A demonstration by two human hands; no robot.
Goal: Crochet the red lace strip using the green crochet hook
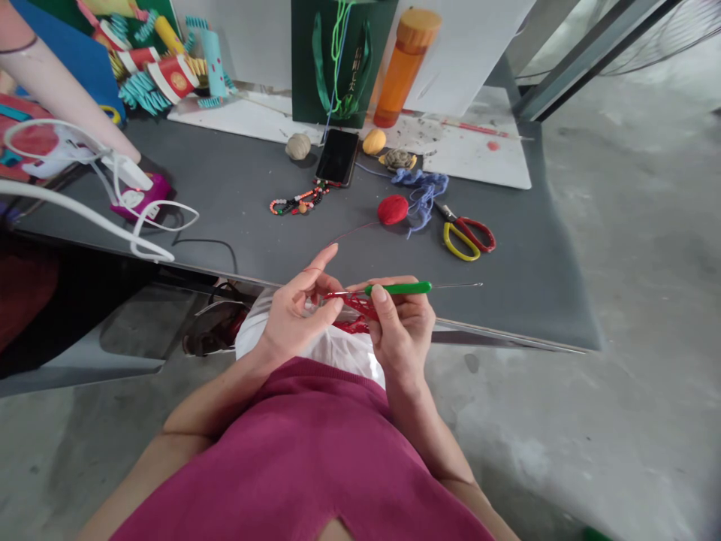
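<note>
My right hand (401,323) pinches the green-handled crochet hook (397,288), whose metal shaft points right over the table. My left hand (296,308) holds the red crochet piece (357,306) between thumb and fingers, with its index finger raised. A thin red yarn strand (354,233) runs across the table from that finger to the red yarn ball (393,210). Both hands are just in front of the table's near edge, and my fingers hide part of the crochet piece.
On the grey table (225,180) lie yellow-and-red-handled scissors (465,237), tangled blue yarn (421,194), a phone (338,156), and a beaded string (298,199). Another person's forearm (56,83) reaches in at top left, near paper crafts (161,68) and white cable (84,203).
</note>
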